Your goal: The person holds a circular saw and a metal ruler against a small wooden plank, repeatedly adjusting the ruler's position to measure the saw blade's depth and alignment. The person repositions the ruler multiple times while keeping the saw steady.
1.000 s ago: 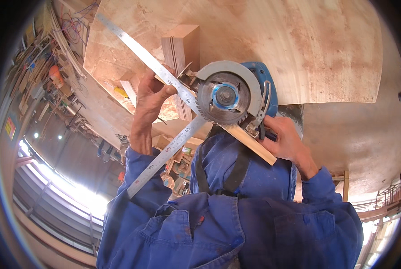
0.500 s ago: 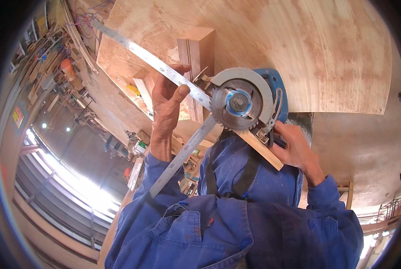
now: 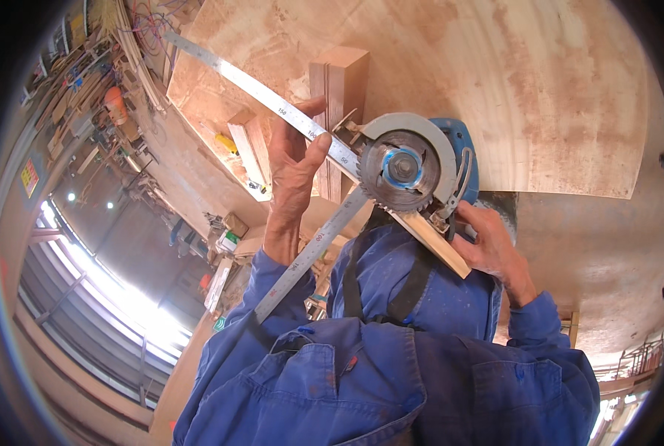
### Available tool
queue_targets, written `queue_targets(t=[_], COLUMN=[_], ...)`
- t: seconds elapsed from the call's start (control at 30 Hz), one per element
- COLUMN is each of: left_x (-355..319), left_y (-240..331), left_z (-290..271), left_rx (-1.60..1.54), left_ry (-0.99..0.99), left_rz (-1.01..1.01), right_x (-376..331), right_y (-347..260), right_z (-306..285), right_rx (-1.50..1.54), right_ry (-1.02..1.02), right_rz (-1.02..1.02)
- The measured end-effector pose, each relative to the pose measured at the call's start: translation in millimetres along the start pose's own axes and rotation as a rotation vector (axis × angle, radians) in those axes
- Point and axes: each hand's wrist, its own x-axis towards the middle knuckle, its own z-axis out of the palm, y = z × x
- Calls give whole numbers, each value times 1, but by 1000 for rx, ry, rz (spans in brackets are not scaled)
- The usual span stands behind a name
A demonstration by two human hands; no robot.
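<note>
Pinched between the thumb and fingers of my left hand (image 3: 293,167) is a steel carpenter's square (image 3: 254,89). Its long arm runs to the upper left, and its short arm (image 3: 302,260) slants down over my left sleeve. The square's corner lies by the toothed blade of a circular saw (image 3: 443,149). The saw has a blue body, a grey guard and its blade face toward me. My right hand (image 3: 491,245) grips the saw's lower right edge; its fingertips are partly hidden. A narrow wooden strip (image 3: 439,249) sticks out from under the blade, close to my right fingers.
A large plywood sheet (image 3: 555,97) spreads across the far side. On it stand a brown wooden block (image 3: 347,82) behind the square and a smaller block (image 3: 248,145) by a yellow object (image 3: 226,143). Scrap wood and an orange container (image 3: 115,100) lie at far left.
My left hand, the square and the saw have shifted slightly right in view. The blocks and background have also moved a little in the picture. Both hands keep their holds.
</note>
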Motion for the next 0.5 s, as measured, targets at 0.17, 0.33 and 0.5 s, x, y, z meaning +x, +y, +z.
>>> queue_targets(t=[0.17, 0.33, 0.5], left_x=[-4, -4, -4], left_y=[-5, -8, -25], left_z=[1, 10, 21], left_rx=[-17, 1, 106], left_ry=[39, 115, 242], left_rz=[-1, -10, 174], right_x=[-1, 1, 0], right_y=[0, -6, -6], right_z=[-4, -1, -3], right_rx=[-48, 46, 31], right_ry=[-75, -14, -51], right_rz=[45, 35, 60])
